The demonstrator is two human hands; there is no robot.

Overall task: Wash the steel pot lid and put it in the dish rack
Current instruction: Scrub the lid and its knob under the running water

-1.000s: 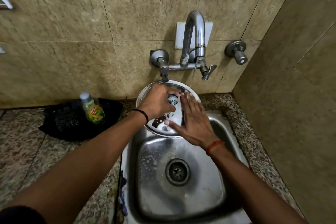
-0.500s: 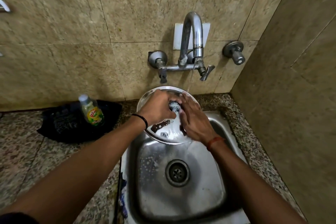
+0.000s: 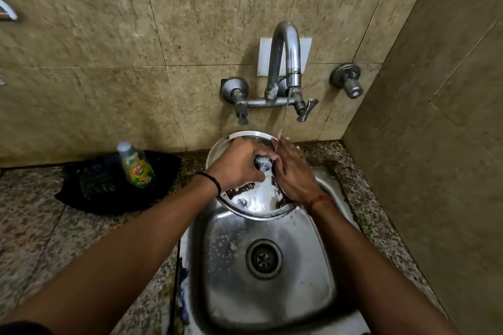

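The round steel pot lid [image 3: 255,200] is tilted over the back of the sink, wet and streaked with foam. My left hand [image 3: 236,166] grips a foamy grey scrubber [image 3: 262,164] against the middle of the lid. My right hand [image 3: 294,174] lies along the lid's right side with its fingers straight and pointing at the wall. A thin stream of water from the tap [image 3: 285,57] falls onto those fingertips. The dish rack is out of view.
The steel sink [image 3: 321,294] has its drain [image 3: 263,258] below the lid. A dish-soap bottle [image 3: 137,168] stands on a black mat [image 3: 89,190] on the granite counter at left. A tiled wall closes in on the right, with a valve knob [image 3: 349,84] beside the tap.
My right hand has slid from the lid's lower middle up along its right side. Water now runs from the tap. My left hand stays on the scrubber.
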